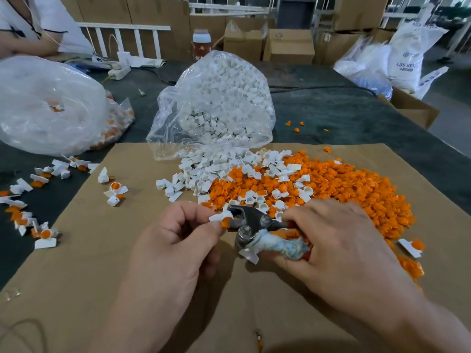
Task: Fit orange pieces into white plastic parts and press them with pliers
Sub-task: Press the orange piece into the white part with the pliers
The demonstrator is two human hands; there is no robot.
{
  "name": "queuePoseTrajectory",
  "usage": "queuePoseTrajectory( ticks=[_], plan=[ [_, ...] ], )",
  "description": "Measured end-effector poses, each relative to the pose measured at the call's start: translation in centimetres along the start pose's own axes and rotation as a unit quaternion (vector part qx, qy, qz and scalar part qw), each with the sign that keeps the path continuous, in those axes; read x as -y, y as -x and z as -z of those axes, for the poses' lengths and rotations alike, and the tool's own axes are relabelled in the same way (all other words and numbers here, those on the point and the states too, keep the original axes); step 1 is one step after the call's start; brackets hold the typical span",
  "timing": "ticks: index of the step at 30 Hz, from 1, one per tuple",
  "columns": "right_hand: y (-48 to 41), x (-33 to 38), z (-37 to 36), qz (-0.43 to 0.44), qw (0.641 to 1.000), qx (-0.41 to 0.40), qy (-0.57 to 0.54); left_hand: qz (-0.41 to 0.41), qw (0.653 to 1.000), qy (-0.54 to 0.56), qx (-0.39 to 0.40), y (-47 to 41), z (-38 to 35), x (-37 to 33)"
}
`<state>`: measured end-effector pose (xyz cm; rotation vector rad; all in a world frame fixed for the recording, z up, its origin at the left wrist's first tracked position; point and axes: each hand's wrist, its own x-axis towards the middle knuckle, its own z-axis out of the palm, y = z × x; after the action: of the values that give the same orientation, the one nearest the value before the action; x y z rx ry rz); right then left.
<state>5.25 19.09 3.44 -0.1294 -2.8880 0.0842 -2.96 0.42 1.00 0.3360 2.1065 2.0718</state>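
Observation:
My left hand (175, 240) pinches a white plastic part (221, 215) with an orange piece (225, 222) in it, held between the jaws of metal pliers (251, 222). My right hand (328, 240) grips the pliers' cloth-wrapped handles. Another white part (249, 254) lies under the pliers. A heap of orange pieces (344, 189) mixed with loose white parts (204, 171) covers the cardboard sheet (102, 250) just beyond my hands.
An open clear bag of white parts (219, 103) stands behind the heap. Assembled pieces (38, 189) lie scattered at the left near another plastic bag (48, 105). A seated person (33, 24) is at the far left. Cardboard boxes (288, 45) and sacks line the back.

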Motion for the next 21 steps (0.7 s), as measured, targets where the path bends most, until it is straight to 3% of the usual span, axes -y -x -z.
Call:
queuePoseTrajectory(
  ticks=[4,8,14,16,19,21],
  plan=[
    [-0.3,-0.1,0.1,-0.017,0.998,0.067,-0.004,0.002,0.998,-0.053,-0.028,0.0,0.0,0.1],
    [-0.2,-0.8,-0.1,-0.028,0.999,0.012,0.015,0.012,0.996,-0.061,-0.064,-0.4,0.5,-0.1],
    [-0.8,-1.2,-0.4,-0.065,0.991,0.088,0.073,0.117,0.991,-0.047,0.035,0.9,-0.6,-0.3],
    [-0.8,-1.1,-0.3,-0.046,0.996,0.053,0.051,0.115,0.991,-0.056,0.031,1.1,-0.8,-0.5],
    [-0.2,0.1,0.3,0.03,0.995,-0.079,-0.06,0.101,0.991,-0.077,0.034,1.6,-0.9,-0.9],
    [0.0,1.4,0.4,0.093,0.988,-0.081,-0.09,0.072,0.993,-0.076,0.055,2.1,-1.2,-1.1]
  ],
)
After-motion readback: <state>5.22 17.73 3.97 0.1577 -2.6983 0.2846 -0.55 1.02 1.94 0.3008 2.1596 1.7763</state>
